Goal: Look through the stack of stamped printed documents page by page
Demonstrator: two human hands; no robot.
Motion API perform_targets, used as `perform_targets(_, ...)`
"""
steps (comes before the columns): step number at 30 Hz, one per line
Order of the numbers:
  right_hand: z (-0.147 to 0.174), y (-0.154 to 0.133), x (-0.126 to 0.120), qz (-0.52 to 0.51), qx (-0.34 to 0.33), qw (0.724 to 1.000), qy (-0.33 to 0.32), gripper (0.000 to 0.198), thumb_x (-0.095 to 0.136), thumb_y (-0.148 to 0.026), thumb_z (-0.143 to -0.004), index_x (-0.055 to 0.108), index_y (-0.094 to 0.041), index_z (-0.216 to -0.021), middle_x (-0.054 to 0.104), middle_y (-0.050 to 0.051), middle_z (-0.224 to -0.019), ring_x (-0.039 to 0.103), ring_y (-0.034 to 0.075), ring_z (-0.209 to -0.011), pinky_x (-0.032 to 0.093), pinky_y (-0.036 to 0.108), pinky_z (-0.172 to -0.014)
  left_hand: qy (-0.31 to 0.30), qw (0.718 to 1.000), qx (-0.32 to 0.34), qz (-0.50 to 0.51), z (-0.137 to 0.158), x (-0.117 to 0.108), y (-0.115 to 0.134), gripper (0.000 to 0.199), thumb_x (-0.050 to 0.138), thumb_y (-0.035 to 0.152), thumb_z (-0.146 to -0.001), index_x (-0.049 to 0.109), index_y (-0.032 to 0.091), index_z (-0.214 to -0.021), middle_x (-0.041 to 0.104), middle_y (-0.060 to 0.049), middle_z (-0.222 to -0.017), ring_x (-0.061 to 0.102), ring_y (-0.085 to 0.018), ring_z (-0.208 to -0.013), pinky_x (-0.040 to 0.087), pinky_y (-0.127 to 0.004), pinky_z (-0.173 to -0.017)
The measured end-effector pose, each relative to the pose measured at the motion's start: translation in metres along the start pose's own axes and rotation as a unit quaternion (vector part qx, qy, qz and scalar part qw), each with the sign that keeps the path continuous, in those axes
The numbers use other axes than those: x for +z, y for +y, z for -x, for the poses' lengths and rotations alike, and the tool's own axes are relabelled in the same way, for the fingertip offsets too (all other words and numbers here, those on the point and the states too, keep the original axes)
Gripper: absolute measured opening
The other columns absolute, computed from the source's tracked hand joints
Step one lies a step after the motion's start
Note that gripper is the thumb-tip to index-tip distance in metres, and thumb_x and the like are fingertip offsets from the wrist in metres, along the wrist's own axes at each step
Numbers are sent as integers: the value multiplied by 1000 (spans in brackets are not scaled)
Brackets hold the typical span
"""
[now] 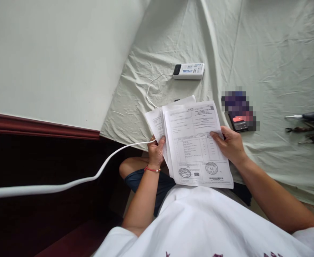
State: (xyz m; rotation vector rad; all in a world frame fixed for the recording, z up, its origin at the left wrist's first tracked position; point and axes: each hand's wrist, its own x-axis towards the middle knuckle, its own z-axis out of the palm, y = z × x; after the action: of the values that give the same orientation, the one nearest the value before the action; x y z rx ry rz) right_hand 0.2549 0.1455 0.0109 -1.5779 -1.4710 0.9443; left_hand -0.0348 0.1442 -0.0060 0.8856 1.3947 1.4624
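Observation:
Several printed sheets of paper (197, 142) are held up in front of my white shirt. The top sheet carries a form with a table of lines and two round or oval stamps near its lower edge. My left hand (157, 150) grips the rear sheets (155, 121) at their left side, thumb in front and fingers behind. At the right edge my right hand (230, 142) pinches the top sheet between thumb and fingers. The sheets are fanned slightly, so the back ones show at the upper left.
A white power bank (189, 71) lies on the pale green cloth (157, 53), with a white cable (92, 178) running left past my left hand. A phone (239, 123), partly blurred out, rests right of the papers. Keys (313, 125) lie at the far right.

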Motion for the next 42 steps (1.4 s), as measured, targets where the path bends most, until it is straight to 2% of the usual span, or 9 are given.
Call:
perform_targets(4, -2, -2, 0, 9, -46, 998, 40, 19, 63, -39, -91, 72, -22, -94, 71, 9, -125, 69, 25, -110, 55, 42, -94, -9, 1000, 1, 13, 0, 0, 0, 39, 89, 41, -76, 76, 19, -106, 79, -8, -107, 74, -24, -104, 58, -34, -96)
perform_targets(6, -3, -2, 0, 14, -47, 998, 48, 19, 63, -38, -90, 73, -22, -94, 68, 9, -135, 67, 27, -119, 54, 45, -101, -8, 1000, 0, 9, 0, 0, 0, 41, 89, 42, -75, 76, 19, -106, 79, -8, -108, 74, -24, -106, 58, -35, -96)
perform_targets(12, -1, -3, 1, 7, -67, 997, 27, 18, 61, -34, -93, 73, -23, -102, 72, 6, -131, 70, 24, -116, 56, 42, -102, -10, 1000, 4, 7, 0, 0, 0, 40, 89, 42, -75, 77, 18, -106, 79, -8, -108, 74, -24, -104, 58, -34, -97)
perform_targets(17, 1, -4, 2, 29, -85, 996, 29, 22, 58, -32, -96, 72, -25, -112, 70, 4, -135, 70, 24, -119, 57, 42, -103, -20, 1000, 7, 15, 1, 0, 1, 38, 89, 38, -77, 77, 19, -108, 79, -7, -110, 74, -22, -104, 58, -33, -98)
perform_targets(21, 2, -4, 3, 61, -91, 994, 18, 27, 55, -33, -97, 71, -24, -117, 69, 5, -137, 69, 25, -122, 56, 44, -104, -23, 1000, 12, 11, 1, 1, 3, 38, 89, 39, -76, 77, 20, -107, 79, -6, -109, 74, -23, -105, 58, -34, -98)
perform_targets(26, 1, -3, 4, 61, -77, 995, 14, 29, 55, -33, -97, 70, -25, -119, 74, 6, -122, 71, 24, -110, 57, 41, -95, -24, 999, 3, 23, 1, 1, 2, 44, 91, 38, -73, 76, 22, -111, 79, -6, -112, 75, -22, -103, 59, -34, -97)
perform_targets(31, -2, -2, 3, 91, -34, 995, 22, 21, 55, -40, -94, 66, -22, -89, 70, 5, -87, 66, 21, -78, 50, 34, -72, -23, 999, -1, 24, 2, 0, 1, 45, 91, 37, -75, 75, 22, -114, 79, -6, -112, 75, -23, -104, 59, -34, -96)
perform_targets(38, -3, -6, 0, 82, 40, 996, 10, 26, 58, -46, -88, 52, -23, -79, 65, 3, -74, 58, 18, -65, 41, 31, -63, -31, 999, 11, 0, 4, 0, 3, 38, 87, 40, -79, 76, 20, -109, 79, -7, -113, 73, -25, -111, 57, -36, -102)
perform_targets(42, -5, -7, -1, 100, 52, 994, 12, 25, 61, -47, -86, 55, -23, -85, 69, 4, -80, 64, 21, -71, 43, 32, -66, -36, 999, 18, -10, 5, 1, 4, 39, 87, 41, -79, 76, 21, -110, 78, -7, -115, 72, -26, -113, 56, -38, -104)
